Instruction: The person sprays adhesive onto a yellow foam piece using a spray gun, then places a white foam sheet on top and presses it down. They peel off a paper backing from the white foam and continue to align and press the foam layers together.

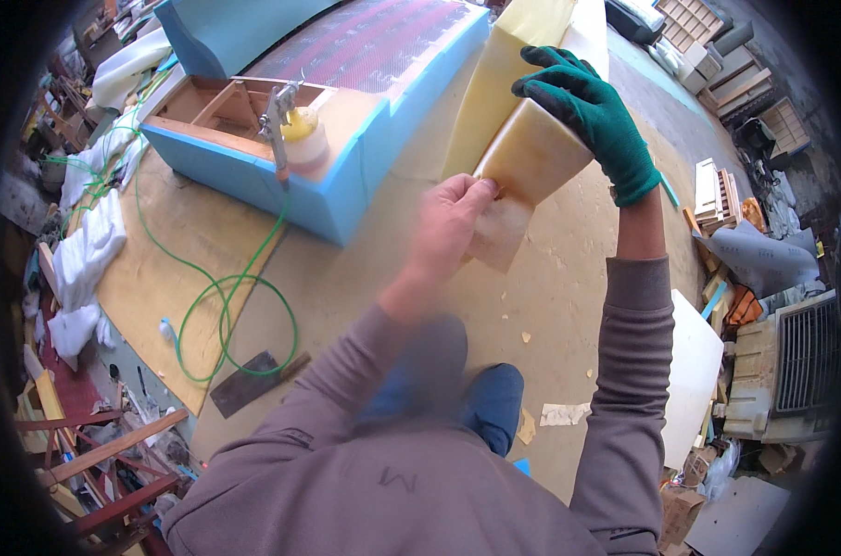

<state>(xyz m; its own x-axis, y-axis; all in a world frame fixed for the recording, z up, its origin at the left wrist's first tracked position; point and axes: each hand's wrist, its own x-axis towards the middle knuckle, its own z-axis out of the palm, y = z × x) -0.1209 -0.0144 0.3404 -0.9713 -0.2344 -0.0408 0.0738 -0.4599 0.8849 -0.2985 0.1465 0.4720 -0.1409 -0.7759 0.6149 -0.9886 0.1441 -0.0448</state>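
A yellowish-brown foam piece (537,156) is held up in front of me, with a paler, thin-looking lower end. My bare left hand (439,227) pinches its left edge between thumb and fingers. My right hand (594,116), in a green and black glove, grips its upper right end, fingers curled over the top. Just behind it leans a larger pale yellow foam sheet (505,56). At the left, a spray gun (276,120) with a yellowish cup stands on the corner of a blue foam-covered sofa frame (281,195).
A green air hose (221,287) loops over the floor at the left, near a dark flat board (244,382). White padding (87,264) and wood scraps (105,454) lie farther left. At the right are a white panel (691,380) and a grilled beige unit (782,371).
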